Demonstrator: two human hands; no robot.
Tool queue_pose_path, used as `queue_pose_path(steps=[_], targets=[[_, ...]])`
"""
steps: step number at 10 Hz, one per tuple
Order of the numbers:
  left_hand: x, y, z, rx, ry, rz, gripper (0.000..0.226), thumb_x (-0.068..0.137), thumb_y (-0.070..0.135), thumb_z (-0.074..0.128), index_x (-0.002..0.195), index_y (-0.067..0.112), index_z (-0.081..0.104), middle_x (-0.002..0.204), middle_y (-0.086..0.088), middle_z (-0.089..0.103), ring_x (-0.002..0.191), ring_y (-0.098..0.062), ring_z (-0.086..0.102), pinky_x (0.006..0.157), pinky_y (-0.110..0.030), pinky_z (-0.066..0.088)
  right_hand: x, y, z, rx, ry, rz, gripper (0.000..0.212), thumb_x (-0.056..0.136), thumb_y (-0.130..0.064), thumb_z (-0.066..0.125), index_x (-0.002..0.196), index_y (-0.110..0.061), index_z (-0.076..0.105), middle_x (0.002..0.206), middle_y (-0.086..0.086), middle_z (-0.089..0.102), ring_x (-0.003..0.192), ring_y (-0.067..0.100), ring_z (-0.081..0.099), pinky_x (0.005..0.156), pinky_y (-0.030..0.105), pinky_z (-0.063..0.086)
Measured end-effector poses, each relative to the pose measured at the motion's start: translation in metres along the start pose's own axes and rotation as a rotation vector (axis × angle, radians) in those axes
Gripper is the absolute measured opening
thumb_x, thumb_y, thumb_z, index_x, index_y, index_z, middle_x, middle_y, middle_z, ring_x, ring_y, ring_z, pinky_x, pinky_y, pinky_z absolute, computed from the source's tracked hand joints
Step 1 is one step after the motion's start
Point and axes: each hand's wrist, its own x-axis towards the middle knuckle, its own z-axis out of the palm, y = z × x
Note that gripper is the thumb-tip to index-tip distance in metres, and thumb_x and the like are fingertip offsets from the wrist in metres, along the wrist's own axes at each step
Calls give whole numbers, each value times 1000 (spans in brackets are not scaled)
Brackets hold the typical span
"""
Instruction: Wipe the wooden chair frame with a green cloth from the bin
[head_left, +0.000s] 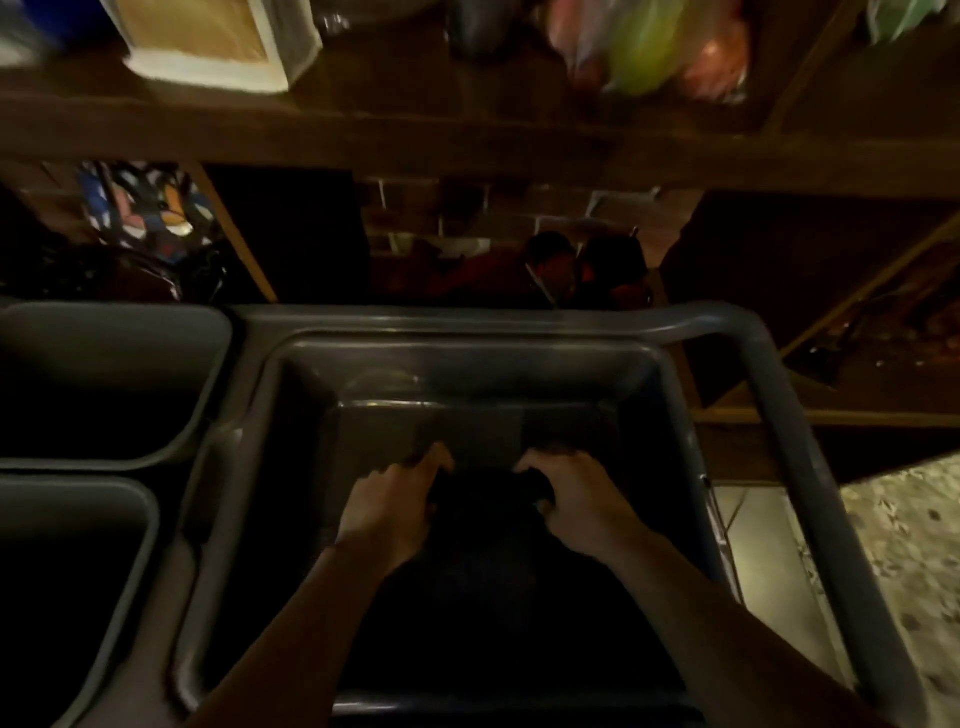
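Observation:
Both my hands reach down into a large grey plastic bin (769, 364). A dark cloth (488, 509) hangs between them inside the bin; the dim light hides its colour. My left hand (389, 504) grips the cloth's left top corner. My right hand (576, 493) is closed on its right top corner. The cloth drapes down toward me, and its lower part is lost in shadow. No wooden chair frame is clearly in view.
Two smaller grey bins (130, 332) (104, 499) sit to the left. A wooden shelf beam (467, 140) crosses above, with a white-edged box (208, 47) and bright bagged items (649, 47) on top. Speckled floor (904, 545) shows at the right.

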Motion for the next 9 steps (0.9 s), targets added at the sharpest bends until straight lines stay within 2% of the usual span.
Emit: queue_pose_path(steps=[1, 2, 3, 4, 5, 6, 7, 8, 9], targets=[[2, -2, 30, 2, -17, -19, 47, 88, 23, 58, 124, 42, 35, 119, -1, 68, 100, -34, 69, 80, -41, 51, 4, 14, 30, -30, -11, -5, 49, 79, 1, 66, 118, -28, 64, 122, -1, 62, 112, 25, 61, 90, 34, 52], [8, -5, 55, 1, -28, 20, 64, 87, 24, 62, 141, 41, 33, 146, 6, 48, 124, -28, 58, 93, -42, 49, 8, 27, 55, -101, -33, -44, 60, 83, 2, 60, 134, -29, 57, 139, -3, 52, 125, 26, 50, 98, 36, 49], [11, -6, 76, 52, -104, 138, 82, 89, 29, 55, 160, 33, 13, 168, 8, 10, 154, -19, 14, 122, -36, 16, 9, 37, 73, -171, -94, -93, 67, 90, -7, 56, 151, -29, 39, 162, -5, 29, 148, 25, 26, 110, 39, 41], [10, -4, 95, 44, -167, 155, 81, 97, 37, 44, 160, 27, -5, 169, 7, -6, 155, -14, -8, 122, -29, -7, 5, 46, 88, -229, -179, -97, 81, 93, -19, 58, 159, -27, 12, 169, -5, 3, 155, 20, -1, 119, 40, 29], [8, -2, 104, 34, -178, 127, 74, 103, 49, 31, 159, 26, -10, 168, 7, -11, 154, -12, -13, 124, -31, -3, 1, 50, 96, -269, -221, -89, 84, 96, -42, 50, 159, -29, -4, 169, -6, -11, 154, 19, -14, 120, 43, 23], [9, -2, 100, 51, -165, 130, 69, 103, 53, 25, 160, 28, -4, 169, 10, -5, 154, -11, -8, 124, -30, -1, 0, 48, 92, -202, -197, -64, 77, 96, -54, 45, 159, -31, 7, 169, -6, 0, 155, 19, -6, 120, 44, 23], [8, -3, 84, 73, -132, 126, 66, 103, 54, 23, 161, 29, 4, 169, 12, 4, 154, -9, -2, 122, -28, 1, -1, 41, 79, -160, -104, -42, 71, 94, -56, 48, 156, -32, 23, 167, -3, 18, 153, 21, 13, 117, 40, 29], [8, -4, 59, 60, -58, 113, 64, 103, 54, 26, 161, 29, 13, 168, 12, 14, 154, -8, 7, 121, -28, 8, -3, 37, 58, -131, -27, -11, 67, 94, -53, 50, 153, -34, 26, 164, -3, 23, 148, 24, 24, 109, 40, 39], [3, 2, 31, 60, -25, 119, 63, 102, 55, 29, 159, 31, 21, 165, 11, 25, 152, -10, 19, 120, -28, 15, -10, 30, 35, -154, 5, 23, 65, 94, -52, 52, 152, -35, 27, 163, -2, 24, 146, 25, 29, 107, 42, 42]])
